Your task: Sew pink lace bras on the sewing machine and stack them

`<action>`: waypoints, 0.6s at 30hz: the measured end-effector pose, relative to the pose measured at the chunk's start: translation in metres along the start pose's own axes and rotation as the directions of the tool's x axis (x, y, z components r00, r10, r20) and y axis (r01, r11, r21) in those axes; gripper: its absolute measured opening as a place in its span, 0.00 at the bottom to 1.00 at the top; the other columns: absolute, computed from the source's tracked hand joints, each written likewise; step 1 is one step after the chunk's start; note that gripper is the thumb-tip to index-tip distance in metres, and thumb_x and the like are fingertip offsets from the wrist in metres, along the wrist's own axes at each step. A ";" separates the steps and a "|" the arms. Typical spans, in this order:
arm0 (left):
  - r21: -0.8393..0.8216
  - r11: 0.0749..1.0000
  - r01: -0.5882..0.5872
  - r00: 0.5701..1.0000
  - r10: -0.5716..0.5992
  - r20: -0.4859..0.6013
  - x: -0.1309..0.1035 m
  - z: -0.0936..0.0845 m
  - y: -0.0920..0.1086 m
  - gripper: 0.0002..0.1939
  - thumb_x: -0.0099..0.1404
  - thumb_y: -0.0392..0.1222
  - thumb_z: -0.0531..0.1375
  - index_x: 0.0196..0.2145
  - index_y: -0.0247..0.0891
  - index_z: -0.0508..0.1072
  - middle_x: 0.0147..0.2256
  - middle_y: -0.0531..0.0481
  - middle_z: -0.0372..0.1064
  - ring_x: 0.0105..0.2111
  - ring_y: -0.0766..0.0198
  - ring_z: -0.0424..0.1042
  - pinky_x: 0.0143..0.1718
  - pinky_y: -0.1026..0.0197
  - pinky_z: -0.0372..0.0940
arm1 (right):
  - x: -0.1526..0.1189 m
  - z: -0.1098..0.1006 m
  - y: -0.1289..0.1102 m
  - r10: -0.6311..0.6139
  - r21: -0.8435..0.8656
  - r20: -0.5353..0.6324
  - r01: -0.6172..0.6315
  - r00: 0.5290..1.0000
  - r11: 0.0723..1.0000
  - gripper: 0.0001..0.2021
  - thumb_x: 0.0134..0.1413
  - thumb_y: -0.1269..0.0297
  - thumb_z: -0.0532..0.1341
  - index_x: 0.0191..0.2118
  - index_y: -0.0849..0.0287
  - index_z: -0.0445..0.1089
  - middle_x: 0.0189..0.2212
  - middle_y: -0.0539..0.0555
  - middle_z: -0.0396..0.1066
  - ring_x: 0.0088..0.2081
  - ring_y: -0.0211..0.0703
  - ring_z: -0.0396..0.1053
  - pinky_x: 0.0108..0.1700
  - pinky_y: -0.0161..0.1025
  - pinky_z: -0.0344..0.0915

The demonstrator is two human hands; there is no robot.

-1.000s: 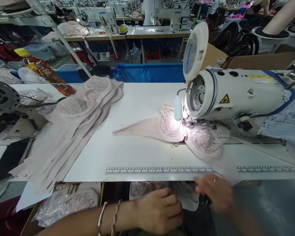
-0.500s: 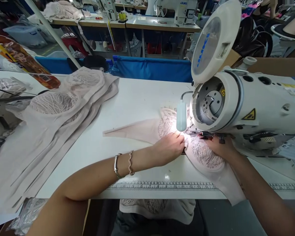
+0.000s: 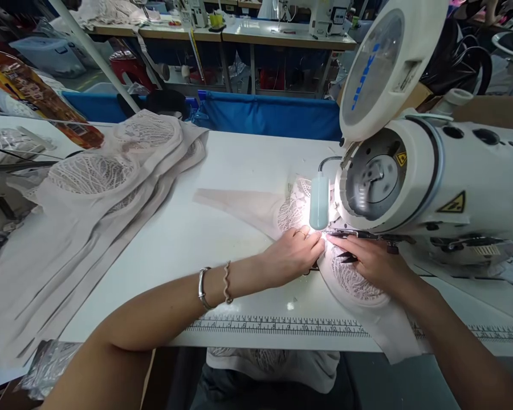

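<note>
A pale pink lace garment (image 3: 359,285) lies under the needle area of a white sewing machine (image 3: 436,182), lit by its small lamp (image 3: 319,202). My left hand (image 3: 294,253) presses on the garment just left of the presser foot, fingertips at the bright spot. My right hand (image 3: 367,262) lies on the lace cup to the right, fingertips meeting the left hand's at the needle. Dark pointed tips of a small tool (image 3: 347,257) show under its fingers. The garment's tail (image 3: 239,202) stretches left across the white table (image 3: 239,165).
A stack of similar lace garments (image 3: 94,193) covers the table's left part. A printed ruler (image 3: 282,326) runs along the front edge. More lace fabric (image 3: 273,361) lies in my lap. The machine's round cover (image 3: 389,62) stands swung up. Blue cloth bin (image 3: 265,117) behind.
Both hands rose from my lap to the needle area and now hold the garment there. The view has moved closer to the machine. The garment's left tail shifted slightly away.
</note>
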State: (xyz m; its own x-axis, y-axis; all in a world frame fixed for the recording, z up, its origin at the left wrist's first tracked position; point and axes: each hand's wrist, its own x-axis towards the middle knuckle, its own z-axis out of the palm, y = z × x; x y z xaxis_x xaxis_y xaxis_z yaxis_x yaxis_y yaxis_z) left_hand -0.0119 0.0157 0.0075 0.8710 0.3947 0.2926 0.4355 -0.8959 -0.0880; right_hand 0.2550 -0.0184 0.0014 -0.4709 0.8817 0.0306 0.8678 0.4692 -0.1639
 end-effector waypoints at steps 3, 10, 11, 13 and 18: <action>-0.005 1.000 -0.006 1.000 0.006 -0.005 0.000 0.000 -0.003 0.16 0.66 0.21 0.49 0.45 0.30 0.71 0.44 0.41 0.72 0.31 0.61 0.64 0.30 0.57 0.53 | 0.000 0.001 -0.004 -0.014 -0.043 -0.048 0.012 0.999 0.999 0.33 0.55 0.76 0.52 0.64 0.46 0.68 0.53 0.50 0.77 0.51 0.50 0.76 0.49 0.45 0.75; -0.063 0.998 -0.022 0.995 0.027 0.091 0.004 -0.009 -0.019 0.17 0.67 0.20 0.48 0.44 0.33 0.71 0.41 0.45 0.73 0.31 0.62 0.64 0.33 0.57 0.54 | 0.003 -0.003 -0.018 -0.123 -0.149 -0.170 0.098 0.978 0.984 0.24 0.62 0.74 0.52 0.59 0.56 0.73 0.48 0.55 0.80 0.46 0.51 0.78 0.46 0.44 0.75; -0.077 0.997 -0.022 0.995 0.030 0.099 0.004 -0.010 -0.021 0.17 0.68 0.20 0.48 0.45 0.33 0.71 0.41 0.45 0.74 0.31 0.62 0.64 0.34 0.57 0.55 | 0.003 -0.004 -0.019 -0.108 -0.150 -0.164 0.083 0.981 0.985 0.25 0.60 0.75 0.52 0.59 0.56 0.73 0.49 0.55 0.79 0.46 0.51 0.78 0.46 0.45 0.75; -0.101 0.995 -0.019 0.995 0.029 0.095 0.005 -0.010 -0.024 0.17 0.71 0.21 0.47 0.46 0.34 0.71 0.41 0.45 0.74 0.32 0.62 0.64 0.36 0.56 0.56 | 0.003 -0.005 -0.021 -0.077 -0.141 -0.147 0.056 0.986 0.988 0.27 0.56 0.76 0.53 0.59 0.55 0.73 0.49 0.55 0.79 0.46 0.51 0.78 0.47 0.45 0.75; -0.126 0.992 -0.006 0.997 0.015 0.071 0.005 -0.002 -0.029 0.19 0.73 0.22 0.44 0.45 0.35 0.71 0.39 0.46 0.75 0.33 0.61 0.64 0.39 0.56 0.57 | 0.004 -0.007 -0.025 -0.025 -0.092 -0.138 0.012 0.990 0.996 0.26 0.54 0.74 0.54 0.58 0.53 0.72 0.48 0.54 0.80 0.46 0.51 0.77 0.42 0.41 0.74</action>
State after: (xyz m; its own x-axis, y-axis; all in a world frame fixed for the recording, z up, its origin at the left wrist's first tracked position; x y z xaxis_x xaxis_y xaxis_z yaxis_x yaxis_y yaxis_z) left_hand -0.0205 0.0428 0.0135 0.8913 0.3949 0.2226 0.3984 -0.9167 0.0312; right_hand 0.2324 -0.0259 0.0128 -0.4658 0.8684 0.1702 0.8730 0.4824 -0.0720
